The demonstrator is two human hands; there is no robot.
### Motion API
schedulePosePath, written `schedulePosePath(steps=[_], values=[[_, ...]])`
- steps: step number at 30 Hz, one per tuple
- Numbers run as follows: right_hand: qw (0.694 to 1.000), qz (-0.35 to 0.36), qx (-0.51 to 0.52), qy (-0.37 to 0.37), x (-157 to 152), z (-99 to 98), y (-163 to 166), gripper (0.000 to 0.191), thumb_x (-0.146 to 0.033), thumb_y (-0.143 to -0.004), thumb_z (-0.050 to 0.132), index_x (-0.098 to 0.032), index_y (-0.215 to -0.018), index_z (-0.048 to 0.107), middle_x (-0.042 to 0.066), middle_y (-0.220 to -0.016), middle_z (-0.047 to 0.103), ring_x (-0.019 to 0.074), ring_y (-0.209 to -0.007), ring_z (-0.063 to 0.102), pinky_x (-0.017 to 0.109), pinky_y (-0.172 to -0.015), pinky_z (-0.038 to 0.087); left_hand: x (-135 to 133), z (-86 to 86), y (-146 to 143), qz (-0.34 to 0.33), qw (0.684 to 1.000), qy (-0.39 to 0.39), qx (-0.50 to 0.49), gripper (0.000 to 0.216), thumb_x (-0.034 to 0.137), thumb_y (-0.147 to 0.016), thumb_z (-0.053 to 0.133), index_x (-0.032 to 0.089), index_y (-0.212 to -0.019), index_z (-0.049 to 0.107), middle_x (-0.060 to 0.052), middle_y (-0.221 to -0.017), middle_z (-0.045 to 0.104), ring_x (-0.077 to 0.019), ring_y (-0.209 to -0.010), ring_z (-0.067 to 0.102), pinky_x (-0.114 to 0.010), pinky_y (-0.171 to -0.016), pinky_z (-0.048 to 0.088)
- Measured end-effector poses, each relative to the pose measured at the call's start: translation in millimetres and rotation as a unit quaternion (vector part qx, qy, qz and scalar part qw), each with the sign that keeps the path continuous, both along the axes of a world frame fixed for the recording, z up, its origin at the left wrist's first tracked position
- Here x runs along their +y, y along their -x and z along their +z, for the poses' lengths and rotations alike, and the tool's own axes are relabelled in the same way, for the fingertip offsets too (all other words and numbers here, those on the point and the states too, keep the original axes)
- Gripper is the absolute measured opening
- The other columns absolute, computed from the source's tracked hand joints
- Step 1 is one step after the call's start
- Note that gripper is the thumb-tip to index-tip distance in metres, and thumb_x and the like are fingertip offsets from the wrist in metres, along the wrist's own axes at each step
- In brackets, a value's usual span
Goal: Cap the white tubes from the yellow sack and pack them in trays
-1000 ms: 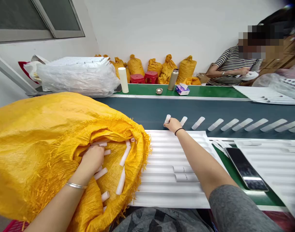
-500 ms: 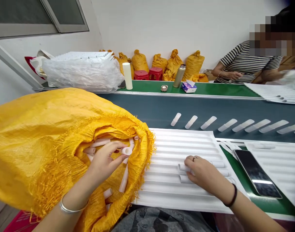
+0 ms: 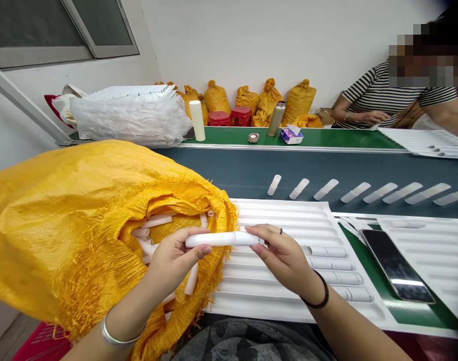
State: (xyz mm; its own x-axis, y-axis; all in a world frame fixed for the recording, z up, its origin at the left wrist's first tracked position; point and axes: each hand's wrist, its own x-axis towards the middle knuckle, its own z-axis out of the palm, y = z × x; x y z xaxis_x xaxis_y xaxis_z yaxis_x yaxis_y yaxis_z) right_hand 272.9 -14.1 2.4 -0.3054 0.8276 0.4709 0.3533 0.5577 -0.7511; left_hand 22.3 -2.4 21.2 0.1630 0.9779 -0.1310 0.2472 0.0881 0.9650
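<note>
Above the mouth of the yellow woven sack (image 3: pixel 101 200), my left hand (image 3: pixel 167 263) grips a smooth white cap (image 3: pixel 219 239) with thumb and fingers. My right hand (image 3: pixel 285 258) pinches a white tube (image 3: pixel 247 239) with small dark marks. The two pieces meet in one straight line, lying level; whether they are pushed fully together I cannot tell. More white tubes (image 3: pixel 332 263) with printed marks rest in grooves of the white ridged tray (image 3: pixel 259 301) by my right wrist. Loose white caps (image 3: pixel 159 220) lie inside the sack.
A phone (image 3: pixel 398 265) lies on the green table right of the tray. Joined tubes (image 3: pixel 355 192) line the dark conveyor belt (image 3: pixel 229 170). Across it stand a white cylinder (image 3: pixel 197 120), a flask (image 3: pixel 276 119) and a tissue box (image 3: pixel 291 135). A co-worker (image 3: pixel 394 95) sits far right.
My left hand has lifted a cap from the sack and turned it sideways. My right hand has taken a tube from the tray and moved left and up to meet it.
</note>
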Motion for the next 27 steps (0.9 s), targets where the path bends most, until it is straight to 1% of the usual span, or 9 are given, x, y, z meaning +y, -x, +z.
schedulePosePath(steps=[4, 7, 11, 17, 20, 22, 24, 25, 27], values=[[0.994, 0.062, -0.064, -0.065, 10, 14.0, -7, 0.039, -0.013, -0.091, 0.051, -0.022, -0.128, 0.051, 0.008, -0.109, 0.062, 0.017, -0.101, 0.058, 0.031, -0.088, 0.048, -4, 5.9, 7, -0.122, 0.985, -0.032, 0.116, 0.035, 0.04, -0.086, 0.056, 0.021, -0.116, 0.061, -0.002, -0.083, 0.065, -0.0138, -0.068, 0.057, -0.023, -0.059, 0.044], [0.987, 0.103, -0.104, -0.065, 12, 17.1, -3, 0.035, -0.016, -0.091, 0.051, -0.019, -0.126, 0.051, 0.009, -0.1, 0.063, 0.0179, -0.092, 0.058, 0.032, -0.08, 0.05, -7, 11.6, 3, -0.168, 0.96, -0.138, 0.179, 0.03, 0.033, -0.088, 0.054, 0.022, -0.115, 0.061, -0.003, -0.094, 0.067, -0.0145, -0.077, 0.06, -0.024, -0.068, 0.045], [0.989, 0.102, -0.087, -0.056, 13, 15.3, 5, 0.032, -0.016, -0.092, 0.049, -0.018, -0.124, 0.051, 0.009, -0.1, 0.062, 0.0182, -0.09, 0.057, 0.032, -0.079, 0.049, -9, 16.1, -4, -0.167, 0.925, -0.259, 0.224, 0.03, 0.025, -0.088, 0.055, 0.019, -0.117, 0.058, -0.003, -0.096, 0.066, -0.0145, -0.085, 0.061, -0.024, -0.076, 0.046], [0.989, 0.118, -0.048, -0.071, 11, 14.0, 13, 0.033, -0.018, -0.093, 0.048, -0.019, -0.126, 0.048, 0.009, -0.101, 0.062, 0.0183, -0.093, 0.057, 0.032, -0.081, 0.048, -15, 16.1, -8, -0.138, 0.91, -0.323, 0.222, 0.023, 0.02, -0.089, 0.051, 0.02, -0.111, 0.056, -0.002, -0.089, 0.066, -0.0128, -0.078, 0.062, -0.022, -0.071, 0.047], [0.981, 0.118, -0.132, -0.08, 20, 8.3, 22, 0.029, -0.023, -0.093, 0.049, -0.017, -0.122, 0.052, 0.01, -0.098, 0.063, 0.0194, -0.091, 0.057, 0.032, -0.08, 0.048, -8, 8.9, -1, -0.156, 0.897, -0.317, 0.265, 0.025, 0.024, -0.091, 0.049, 0.02, -0.115, 0.054, -0.004, -0.097, 0.067, -0.0152, -0.086, 0.063, -0.025, -0.077, 0.048], [0.964, 0.071, -0.247, -0.072, 40, 2.4, 25, 0.023, -0.027, -0.091, 0.052, -0.015, -0.109, 0.06, 0.011, -0.094, 0.063, 0.0217, -0.088, 0.056, 0.034, -0.079, 0.046, 4, 1.0, 12, -0.151, 0.884, -0.297, 0.328, 0.04, 0.032, -0.09, 0.05, 0.017, -0.127, 0.046, -0.01, -0.113, 0.063, -0.0201, -0.101, 0.061, -0.031, -0.087, 0.047], [0.94, -0.033, -0.339, -0.02, 72, -4.2, 22, 0.021, -0.029, -0.089, 0.054, -0.015, -0.1, 0.063, 0.012, -0.095, 0.062, 0.0229, -0.091, 0.056, 0.034, -0.082, 0.043, 19, -7.8, 30, -0.119, 0.859, -0.253, 0.429, 0.053, 0.036, -0.09, 0.049, 0.011, -0.135, 0.037, -0.017, -0.127, 0.055, -0.0258, -0.115, 0.053, -0.039, -0.096, 0.043], [0.928, -0.093, -0.361, 0.016, 91, -7.8, 18, 0.022, -0.029, -0.088, 0.053, -0.014, -0.102, 0.062, 0.012, -0.097, 0.062, 0.0232, -0.093, 0.056, 0.033, -0.083, 0.042, 25, -12.1, 40, -0.104, 0.839, -0.215, 0.489, 0.052, 0.034, -0.089, 0.048, 0.009, -0.134, 0.04, -0.02, -0.13, 0.052, -0.0282, -0.118, 0.051, -0.042, -0.098, 0.041], [0.905, -0.19, -0.371, 0.081, 128, -16.2, 6, 0.028, -0.026, -0.09, 0.048, -0.011, -0.111, 0.058, 0.014, -0.102, 0.062, 0.0232, -0.096, 0.057, 0.032, -0.083, 0.042, 34, -20.0, 57, -0.103, 0.791, -0.126, 0.59, 0.038, 0.028, -0.085, 0.05, 0.01, -0.118, 0.055, -0.021, -0.123, 0.055, -0.0331, -0.115, 0.052, -0.048, -0.094, 0.042]])
